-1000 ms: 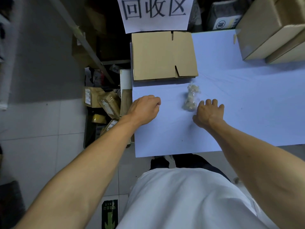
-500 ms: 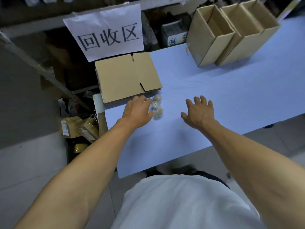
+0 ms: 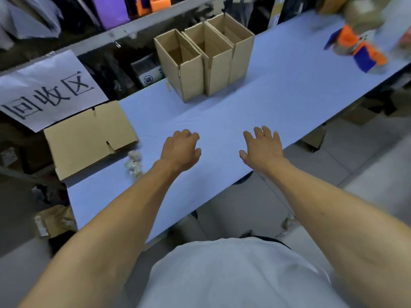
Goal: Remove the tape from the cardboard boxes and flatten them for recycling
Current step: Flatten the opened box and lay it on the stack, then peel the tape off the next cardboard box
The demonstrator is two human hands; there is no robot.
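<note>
Three open cardboard boxes (image 3: 204, 56) stand upright side by side, touching, at the far edge of the pale blue table (image 3: 278, 96), their top flaps up and their insides showing. To my left a flattened cardboard box (image 3: 89, 138) lies flat at the table's left end, partly under a white paper sign (image 3: 49, 90) hand-lettered in black characters. A crumpled wad of clear tape (image 3: 134, 163) sits on the table just beside the flattened box's near corner. My left hand (image 3: 181, 150) hovers over the table in front of me, fingers loosely curled and holding nothing, near the tape wad but apart from it. My right hand (image 3: 262, 147) is beside it, fingers spread and relaxed, also holding nothing. Both hands are well short of the standing boxes. At the table's far right end lies a blurred orange and blue object (image 3: 358, 50) that I cannot make out. Shelving (image 3: 124, 32) with assorted goods runs behind the table.
</note>
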